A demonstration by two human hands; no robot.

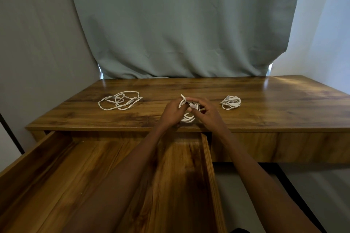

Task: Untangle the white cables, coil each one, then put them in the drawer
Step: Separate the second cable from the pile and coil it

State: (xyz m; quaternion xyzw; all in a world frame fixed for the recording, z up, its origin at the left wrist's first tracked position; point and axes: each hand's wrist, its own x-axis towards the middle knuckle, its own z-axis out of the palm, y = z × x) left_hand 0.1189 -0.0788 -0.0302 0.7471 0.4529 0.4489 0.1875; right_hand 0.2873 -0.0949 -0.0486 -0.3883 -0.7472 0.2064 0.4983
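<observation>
Left hand (173, 112) and right hand (208, 112), fingers curled, grip one coiled white cable (188, 117) above the desk (265, 111). Loose cable (119, 100) lies left, tight coil (231, 102) right; drawer (75, 176) open.

Dim indoor scene, soft muted light. Daylight leaks past both lower corners of grey-green curtain (181, 24), brighter at its right. Pale glare streaks on wooden desk top (265, 100) just below those gaps. Soft shadows under left hand (173, 112) and right hand (207, 113); forearm shadow darkens open drawer (56, 176) floor. Wide-angle bending: desk edges and walls bow outward from curtain. Slight softness throughout, small detail smeared.
</observation>
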